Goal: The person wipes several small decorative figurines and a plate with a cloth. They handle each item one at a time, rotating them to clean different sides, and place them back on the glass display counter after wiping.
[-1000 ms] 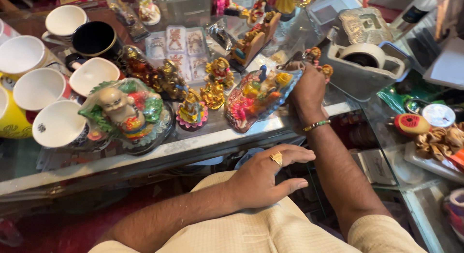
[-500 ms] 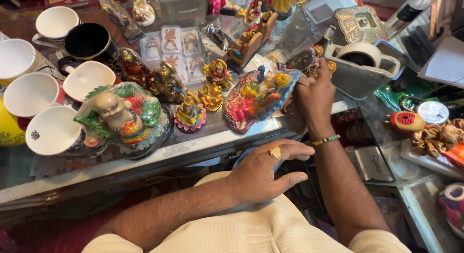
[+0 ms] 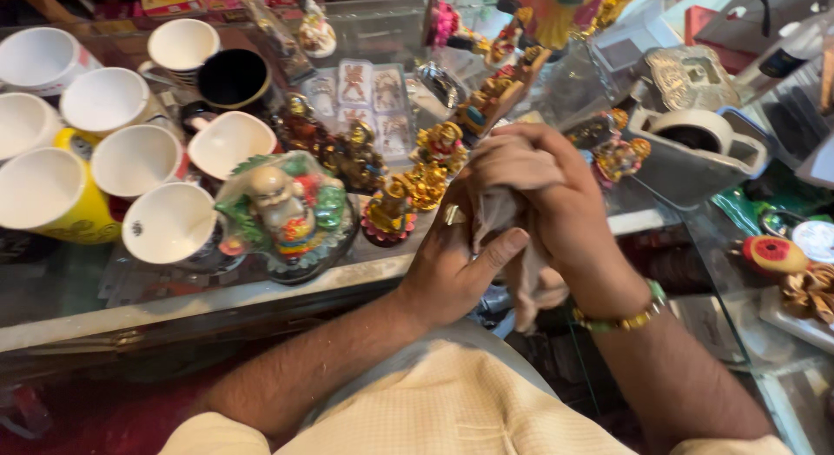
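On the glass table (image 3: 261, 290), from nine to eleven o'clock, stands a cluster of mugs (image 3: 130, 151): white ones, a yellow one (image 3: 48, 203) at the far left, and a black one (image 3: 233, 80) toward eleven. Just right of them, near ten o'clock of the hands, sits a laughing figurine (image 3: 282, 214) under clear wrap, ringed with green and red. Beyond it small golden idols (image 3: 424, 181) crowd the glass, with a card of small pictures (image 3: 369, 95) behind them at twelve. At the centre the two hands meet over the table's edge, pressed together around a beige cloth (image 3: 512, 238). The left hand (image 3: 456, 260), a ring on one finger, cups the cloth from below with the thumb laid across it. The right hand (image 3: 556, 194), with a green and gold bracelet (image 3: 621, 316) at the wrist, closes over the top; whether something lies inside the cloth cannot be told. The cloth's loose end hangs down between the wrists. At two o'clock stands a grey tape dispenser (image 3: 695, 151), and at three, far right, a round red ornament (image 3: 773, 255).
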